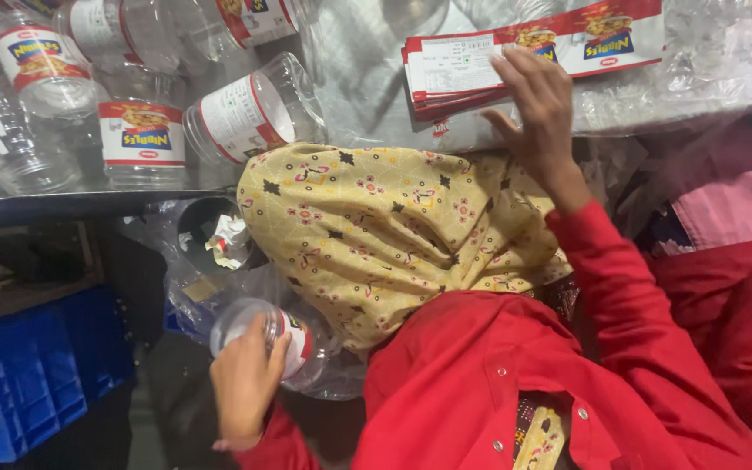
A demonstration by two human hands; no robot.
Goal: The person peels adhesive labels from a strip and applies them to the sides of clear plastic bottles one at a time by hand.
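From the head camera, the left hand (245,383) is low in the picture, its fingers wrapped around a clear plastic jar (265,339) with a red and white label, held on its side above a blue crate (36,374). The right hand (537,104) reaches up with fingers spread loose, resting on a stack of printed labels (480,65) on the table (89,204). More labelled jars (145,139) stand there. A yellow patterned cloth (385,226) lies between the hands.

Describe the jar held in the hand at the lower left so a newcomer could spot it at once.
Start at the yellow patterned cloth in the middle, then drop to its lower left edge. There the left hand grips a clear plastic jar lying on its side. Unlike the labelled jars on the table above, it is held low, in front of the blue crate.
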